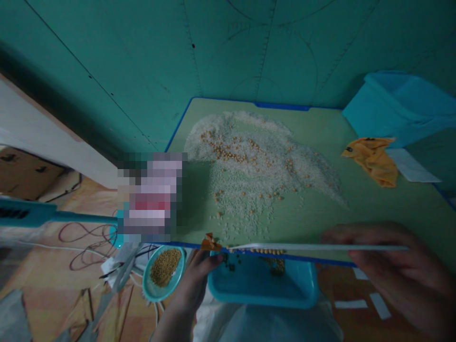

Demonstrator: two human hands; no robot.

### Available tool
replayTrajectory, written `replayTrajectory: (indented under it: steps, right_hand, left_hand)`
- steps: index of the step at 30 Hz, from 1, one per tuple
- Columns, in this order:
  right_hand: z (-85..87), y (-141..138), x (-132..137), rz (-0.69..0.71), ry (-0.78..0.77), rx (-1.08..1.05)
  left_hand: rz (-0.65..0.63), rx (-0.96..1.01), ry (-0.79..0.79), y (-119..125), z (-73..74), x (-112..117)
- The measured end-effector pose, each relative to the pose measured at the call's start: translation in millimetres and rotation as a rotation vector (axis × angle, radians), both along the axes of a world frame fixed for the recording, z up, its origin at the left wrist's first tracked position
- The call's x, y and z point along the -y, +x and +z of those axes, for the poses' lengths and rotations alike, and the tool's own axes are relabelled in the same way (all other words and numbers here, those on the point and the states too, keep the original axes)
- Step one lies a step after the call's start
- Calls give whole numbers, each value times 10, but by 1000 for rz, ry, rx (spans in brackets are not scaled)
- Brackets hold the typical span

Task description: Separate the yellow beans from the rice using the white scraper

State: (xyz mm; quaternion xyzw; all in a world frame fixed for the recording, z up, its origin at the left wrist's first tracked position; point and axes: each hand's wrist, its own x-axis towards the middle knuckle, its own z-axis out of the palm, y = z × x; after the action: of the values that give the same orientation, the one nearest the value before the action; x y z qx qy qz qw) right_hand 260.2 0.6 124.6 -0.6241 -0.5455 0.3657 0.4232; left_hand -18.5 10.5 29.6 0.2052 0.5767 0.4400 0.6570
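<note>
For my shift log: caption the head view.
Right hand holds a white strip against beans at the board's edge; left hand holds a tray below.

Grain heap [256,161] fills middle of green board [374,209]. Bare surface open front right, between heap and orange cloth [374,159]. Near edge blocked: white strip [320,247] lies along it, right hand [399,273] gripping one end, left hand [194,285] just beside other. Blue bag [402,107] crowds far right, seemingly off board.

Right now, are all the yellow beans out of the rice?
Not yet. A few beans lie in the blue tray held by the left hand. The right hand holds a white strip against a row at the board's edge. Many beans are scattered in the rice.
</note>
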Motion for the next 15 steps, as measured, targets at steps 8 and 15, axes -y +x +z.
replayTrajectory:
  steps: [8, 15]
  right_hand:
    - [-32, 85, 101, -103, -34, -33]
    - [-20, 142, -81, -133, 8, 9]
  left_hand:
    - [-4, 11, 12, -2, 27, -12]
    - [-9, 25, 10, -18, -27, 0]
